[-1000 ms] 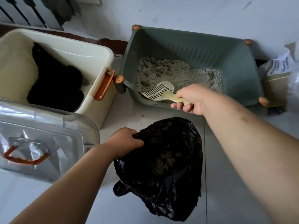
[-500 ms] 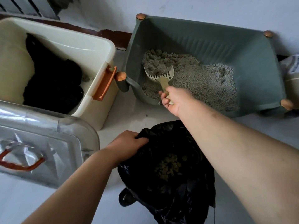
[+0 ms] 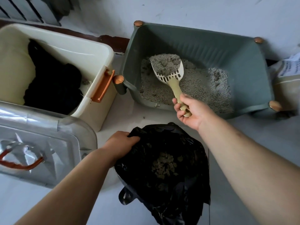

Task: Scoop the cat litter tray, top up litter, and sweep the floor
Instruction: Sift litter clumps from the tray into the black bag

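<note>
The green litter tray stands against the wall, with grey litter spread over its floor. My right hand grips the handle of a cream slotted scoop, held above the litter and heaped with litter and clumps. On the floor in front of the tray, my left hand holds open the rim of a black rubbish bag. Brownish clumps lie inside the bag.
A cream storage box with an orange handle stands left of the tray, dark fabric inside it. Its clear lid lies at the near left. A paper sack stands right of the tray. Pale floor tiles surround everything.
The scoop has dug into the litter at the tray's left side and risen full. My right hand has turned palm up. My left hand has kept its hold on the bag.
</note>
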Action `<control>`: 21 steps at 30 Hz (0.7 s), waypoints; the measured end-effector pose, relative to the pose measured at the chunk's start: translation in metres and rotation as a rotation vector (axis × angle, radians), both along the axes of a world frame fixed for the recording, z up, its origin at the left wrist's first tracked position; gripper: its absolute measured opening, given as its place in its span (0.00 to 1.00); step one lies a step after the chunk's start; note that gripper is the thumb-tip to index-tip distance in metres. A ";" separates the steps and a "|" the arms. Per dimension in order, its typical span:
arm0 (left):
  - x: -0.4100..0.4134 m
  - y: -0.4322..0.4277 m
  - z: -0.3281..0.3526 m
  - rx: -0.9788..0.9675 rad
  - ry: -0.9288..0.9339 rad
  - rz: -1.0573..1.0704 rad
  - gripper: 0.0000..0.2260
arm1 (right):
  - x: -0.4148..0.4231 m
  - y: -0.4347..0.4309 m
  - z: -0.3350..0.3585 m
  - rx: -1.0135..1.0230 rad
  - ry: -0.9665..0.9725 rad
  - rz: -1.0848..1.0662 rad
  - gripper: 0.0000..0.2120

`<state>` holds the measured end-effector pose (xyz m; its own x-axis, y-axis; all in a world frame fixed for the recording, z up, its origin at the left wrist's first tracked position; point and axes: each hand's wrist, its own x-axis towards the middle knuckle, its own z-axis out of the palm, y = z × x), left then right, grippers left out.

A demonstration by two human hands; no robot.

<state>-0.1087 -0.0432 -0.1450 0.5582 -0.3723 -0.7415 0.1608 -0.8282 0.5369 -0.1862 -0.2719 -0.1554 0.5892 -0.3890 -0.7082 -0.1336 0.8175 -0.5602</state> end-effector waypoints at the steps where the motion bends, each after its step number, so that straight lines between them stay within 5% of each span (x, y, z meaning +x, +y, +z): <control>1: -0.001 0.000 0.001 0.007 -0.006 -0.001 0.13 | -0.008 -0.001 0.001 -0.015 -0.010 0.002 0.06; 21: -0.014 -0.004 0.018 0.041 -0.088 -0.084 0.15 | -0.106 0.009 0.030 -0.098 -0.046 -0.085 0.09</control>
